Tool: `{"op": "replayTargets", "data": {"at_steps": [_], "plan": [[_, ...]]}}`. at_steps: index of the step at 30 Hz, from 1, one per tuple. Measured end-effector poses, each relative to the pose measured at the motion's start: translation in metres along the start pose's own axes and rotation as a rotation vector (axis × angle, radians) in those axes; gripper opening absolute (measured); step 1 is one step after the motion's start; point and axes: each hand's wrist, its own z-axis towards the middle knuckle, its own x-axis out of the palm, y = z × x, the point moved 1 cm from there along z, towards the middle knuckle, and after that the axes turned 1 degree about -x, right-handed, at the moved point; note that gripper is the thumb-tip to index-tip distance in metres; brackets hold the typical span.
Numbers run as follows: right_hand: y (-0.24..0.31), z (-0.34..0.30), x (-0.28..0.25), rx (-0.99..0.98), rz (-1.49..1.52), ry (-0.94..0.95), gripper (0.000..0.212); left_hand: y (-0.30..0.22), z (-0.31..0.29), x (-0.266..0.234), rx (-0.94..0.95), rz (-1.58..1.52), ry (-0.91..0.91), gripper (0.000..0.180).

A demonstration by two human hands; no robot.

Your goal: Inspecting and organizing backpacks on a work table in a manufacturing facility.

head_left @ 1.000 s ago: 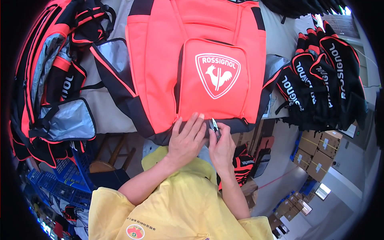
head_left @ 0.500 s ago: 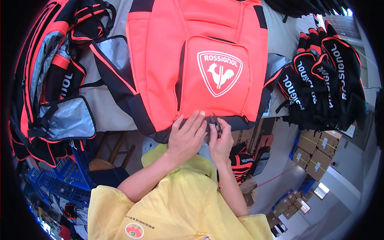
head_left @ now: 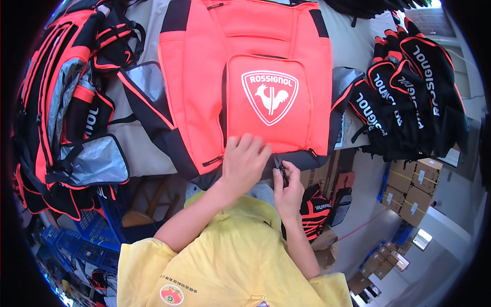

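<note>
A coral-red and dark backpack (head_left: 194, 92) lies on the table with its front pocket (head_left: 286, 133) facing up. That pocket carries a white shield print with a rooster. My left hand (head_left: 244, 162) is at the pocket's lower edge, fingers bent and drawn together against the fabric; what its fingertips pinch, if anything, is hidden. Just right of it, at the dark bottom panel, my right hand (head_left: 289, 188) is closed round small black thread snips (head_left: 283, 175). A black zipper end (head_left: 212, 161) shows left of my left hand.
Black and coral bags with silver lining (head_left: 94, 161) are piled at the left. Several black bags (head_left: 404, 102) lie in a row at the right of the light-covered table (head_left: 148, 158). Beyond are a wooden stool (head_left: 138, 219), blue crates (head_left: 97, 225) and stacked cartons (head_left: 409, 189).
My left hand has gone from lying flat to bent fingers on the pocket edge. My right hand has shifted slightly right and down with the snips. The backpack sits slightly left in view.
</note>
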Motion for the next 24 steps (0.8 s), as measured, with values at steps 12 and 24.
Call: {"op": "replayTargets", "data": {"at_steps": [12,24], "plan": [[-0.008,-0.001,-0.001,0.124,0.078,-0.002,0.037,0.017,0.013,0.019,-0.097,-0.346,0.135,0.008],[-0.005,0.002,-0.003,0.082,0.035,0.031,0.034,0.021,0.014,0.009,0.069,-0.335,0.283,0.01]]}}
